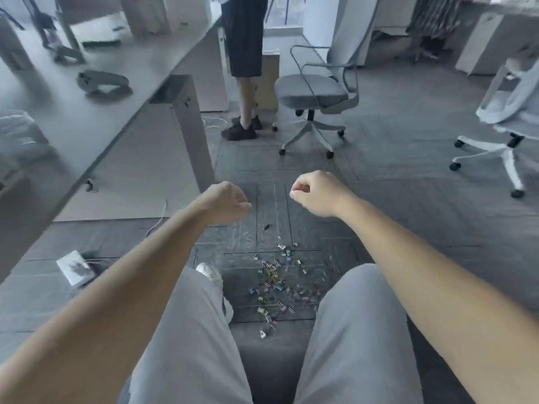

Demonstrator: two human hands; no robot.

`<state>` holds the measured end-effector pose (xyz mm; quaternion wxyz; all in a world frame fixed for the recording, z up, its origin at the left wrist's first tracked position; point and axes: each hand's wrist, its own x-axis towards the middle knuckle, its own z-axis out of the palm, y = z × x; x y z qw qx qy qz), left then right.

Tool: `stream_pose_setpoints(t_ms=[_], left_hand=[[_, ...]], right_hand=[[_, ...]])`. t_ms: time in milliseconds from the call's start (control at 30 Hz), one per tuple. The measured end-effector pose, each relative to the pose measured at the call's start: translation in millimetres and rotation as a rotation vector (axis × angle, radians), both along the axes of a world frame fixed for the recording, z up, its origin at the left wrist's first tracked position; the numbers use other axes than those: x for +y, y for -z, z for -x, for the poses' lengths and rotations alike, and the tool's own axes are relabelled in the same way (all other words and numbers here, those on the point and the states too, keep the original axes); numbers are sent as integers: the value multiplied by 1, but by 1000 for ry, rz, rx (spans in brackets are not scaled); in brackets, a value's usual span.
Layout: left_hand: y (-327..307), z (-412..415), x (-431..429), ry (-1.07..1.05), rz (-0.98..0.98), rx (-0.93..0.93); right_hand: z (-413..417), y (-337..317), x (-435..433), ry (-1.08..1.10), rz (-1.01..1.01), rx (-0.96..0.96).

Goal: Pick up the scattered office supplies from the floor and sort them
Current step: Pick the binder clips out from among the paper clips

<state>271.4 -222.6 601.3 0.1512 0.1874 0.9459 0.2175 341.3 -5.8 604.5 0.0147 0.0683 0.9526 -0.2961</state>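
Several small coloured binder clips and paper clips [278, 284] lie scattered on the grey carpet between my knees. One dark clip [266, 227] lies apart, a little farther out. My left hand [226, 201] and my right hand [316, 193] are both stretched forward above the floor, well above the clips. Both have their fingers curled into loose fists, and I see nothing held in either. My legs in grey shorts fill the bottom of the view.
A small white box [76, 268] lies on the floor at left beside thin cables. A long grey desk [96, 91] runs along the left on a thick leg [194, 132]. A person [245, 68] stands ahead. Two office chairs [315, 94], [510, 118] stand ahead and right.
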Motion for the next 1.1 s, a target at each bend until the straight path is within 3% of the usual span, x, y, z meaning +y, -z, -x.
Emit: stream_pose_setpoints(t_ms=[167, 267, 333, 533, 767, 900, 1100], left_hand=[[73, 29, 42, 56, -42, -248], [113, 40, 61, -43, -252, -688], [139, 54, 78, -75, -273, -819], [244, 104, 149, 96, 54, -716], [419, 110, 207, 507, 433, -549], [507, 103, 204, 414, 478, -520], [593, 108, 192, 531, 540, -449]], right_hand=[[4, 62, 32, 133, 2, -214], [15, 93, 46, 252, 144, -311], [26, 114, 58, 348, 219, -334], [57, 219, 110, 380, 138, -529], [77, 395, 156, 287, 35, -801], [73, 479, 171, 306, -63, -872], [57, 582, 174, 289, -98, -984]])
